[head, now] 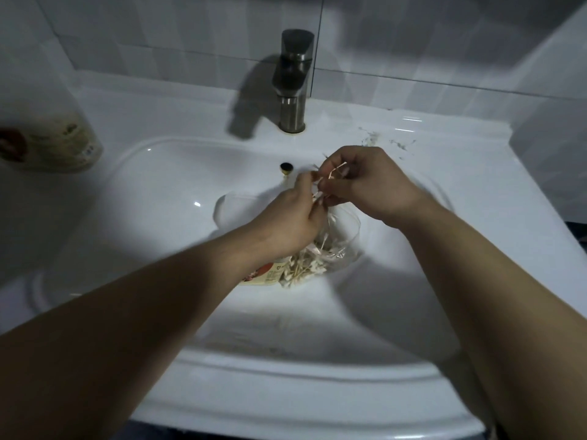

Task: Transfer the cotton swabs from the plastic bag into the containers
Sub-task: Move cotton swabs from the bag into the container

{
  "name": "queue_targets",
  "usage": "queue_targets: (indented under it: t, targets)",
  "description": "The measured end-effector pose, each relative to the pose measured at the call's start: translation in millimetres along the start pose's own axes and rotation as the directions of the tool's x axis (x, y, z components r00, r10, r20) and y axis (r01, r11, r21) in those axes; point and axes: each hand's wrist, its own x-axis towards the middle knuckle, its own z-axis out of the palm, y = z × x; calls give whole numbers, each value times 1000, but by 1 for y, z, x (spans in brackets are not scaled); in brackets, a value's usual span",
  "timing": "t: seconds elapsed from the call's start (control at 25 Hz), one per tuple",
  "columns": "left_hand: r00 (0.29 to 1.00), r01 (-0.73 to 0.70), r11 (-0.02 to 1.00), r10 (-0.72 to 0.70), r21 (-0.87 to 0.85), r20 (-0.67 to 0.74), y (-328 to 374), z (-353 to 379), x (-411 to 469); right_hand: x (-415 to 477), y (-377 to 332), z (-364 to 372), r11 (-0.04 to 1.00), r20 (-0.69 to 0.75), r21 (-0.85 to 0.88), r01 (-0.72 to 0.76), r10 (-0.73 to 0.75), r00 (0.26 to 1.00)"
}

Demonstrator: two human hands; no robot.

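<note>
The white sink (pixel 158 192) fills the view, with a dark metal tap (pixel 293 81) at its far edge and a pale labelled bottle (pixel 54 144) on the far left of the surround.

Both arms reach into the basin. The left hand (pixel 292 217) and right hand (pixel 365 182) meet over the plastic bag (pixel 344 230). Each has its fingers curled and pinching a pale ribbon tie (pixel 333 173) at the bag's neck. I judge the step to be opening the bag; no transfer has started.

Risks, as I assess them:
- The bag stands in the basin itself. If the tie gives suddenly, the bag may tip and spill swabs across the bowl.
- Any water left in the basin would spoil them. I cannot tell whether it is dry.
- Loose swabs could roll under the arms and out of sight.

Containers:
- The bag holds the cotton swabs (pixel 305 269), heaped at its near, lower end.
- A clear rounded shape (pixel 228 208), left of the hands, I take for one of the containers. It is faint and I see nothing in it.
- A red-labelled item (pixel 260 274) lies under the left wrist, touching the bag. I cannot identify it.
</note>
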Motion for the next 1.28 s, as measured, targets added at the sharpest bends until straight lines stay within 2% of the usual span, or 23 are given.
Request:
queue_targets:
  t: [0.12,0.32,0.56,0.68,0.8,1.04,1.16,1.28]
  targets:
    - [998,20,995,-25,93,55,1,-1,1,1,1,3,999,-17,38,-26,26,1000]
    - [998,23,989,-31,147,54,-2,-7,3,3,3,3,995,-63,66,-71,75,995]
    - [989,99,990,-110,103,100,-5,-10,1,-1,0,1,984,-10,123,-128,130,991]
    - [991,73,992,-83,99,108,-3,-10,2,-1,0,4,976,25,176,-125,122,992]
    - [988,98,994,-102,40,118,0,-11,2,-2,-1,7,976,5,185,-112,113,994]
    - [969,221,975,-216,-30,121,-6,-12,3,6,5,-2,971,-238,232,-61,117,964]
    - [962,270,950,-274,-154,-1,-8,-13,8,6,7,-2,984,-195,157,-78,108,975]
    - [947,287,912,-317,-294,-57,-7,-13,13,2,6,6,997,-75,20,-73,74,994]
